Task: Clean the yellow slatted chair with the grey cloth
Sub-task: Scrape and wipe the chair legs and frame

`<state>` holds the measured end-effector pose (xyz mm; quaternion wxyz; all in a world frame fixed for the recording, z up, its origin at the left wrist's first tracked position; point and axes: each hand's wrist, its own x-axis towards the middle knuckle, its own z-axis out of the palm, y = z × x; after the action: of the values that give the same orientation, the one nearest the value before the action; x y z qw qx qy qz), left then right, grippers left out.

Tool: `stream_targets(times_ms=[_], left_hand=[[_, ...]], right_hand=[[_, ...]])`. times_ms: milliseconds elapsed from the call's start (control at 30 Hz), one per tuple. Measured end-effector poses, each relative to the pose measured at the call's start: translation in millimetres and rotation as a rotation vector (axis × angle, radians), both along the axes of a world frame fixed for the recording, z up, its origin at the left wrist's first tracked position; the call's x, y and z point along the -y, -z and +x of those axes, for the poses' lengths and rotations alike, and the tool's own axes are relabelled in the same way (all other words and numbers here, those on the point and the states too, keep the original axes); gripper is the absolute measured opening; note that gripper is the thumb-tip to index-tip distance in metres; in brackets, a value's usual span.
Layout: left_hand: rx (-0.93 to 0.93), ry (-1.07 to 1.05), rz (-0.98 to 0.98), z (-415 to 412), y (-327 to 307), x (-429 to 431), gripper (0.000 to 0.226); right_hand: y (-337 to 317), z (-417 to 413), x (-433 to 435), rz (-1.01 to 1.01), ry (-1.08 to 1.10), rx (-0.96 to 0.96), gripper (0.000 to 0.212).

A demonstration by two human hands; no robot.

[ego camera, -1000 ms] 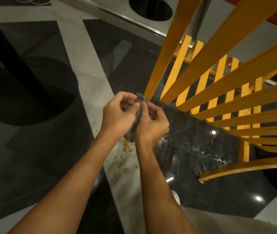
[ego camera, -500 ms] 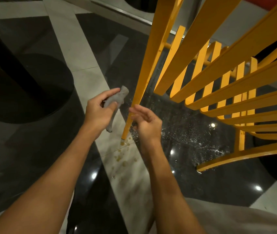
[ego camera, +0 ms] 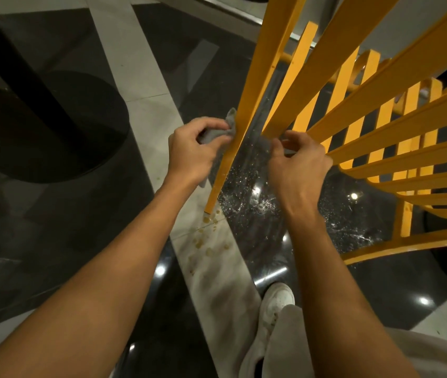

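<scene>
Grey cloth [ego camera: 214, 135] in clenched left hand [ego camera: 191, 156] fingers against chair leg [ego camera: 245, 110]; right hand [ego camera: 300, 166] curled, grasp unclear

Bare forearms [ego camera: 94, 282], pale grey trousers [ego camera: 294, 339], white sneaker [ego camera: 278, 297]

White shoe [ego camera: 277, 298], black round table base [ego camera: 53, 126].

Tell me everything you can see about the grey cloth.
The grey cloth is a small, soft-looking rag, bunched and creased rather than spread flat. The left hand grips it round the middle. Its upper end pokes out above the hand and presses against the left side of the yellow chair's leg. A short tail hangs below the palm. Whether it reaches round the leg to the right hand cannot be told.
</scene>
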<state>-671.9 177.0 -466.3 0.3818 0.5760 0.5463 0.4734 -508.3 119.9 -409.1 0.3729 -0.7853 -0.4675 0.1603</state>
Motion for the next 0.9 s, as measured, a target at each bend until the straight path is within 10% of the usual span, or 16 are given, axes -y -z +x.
stream_targets(times_ms=[367,900], left_hand=[[-0.188,0.027,0.366,0.2,15.3,1.0,0.021],[-0.301,0.073,0.402,4.4,30.1,-10.5,0.017]], right_hand=[[-1.7,8.9,-9.7,0.199,-0.135,0.087,0.022],[5.8,11.7,-11.9,0.225,-0.142,0.090,0.024]])
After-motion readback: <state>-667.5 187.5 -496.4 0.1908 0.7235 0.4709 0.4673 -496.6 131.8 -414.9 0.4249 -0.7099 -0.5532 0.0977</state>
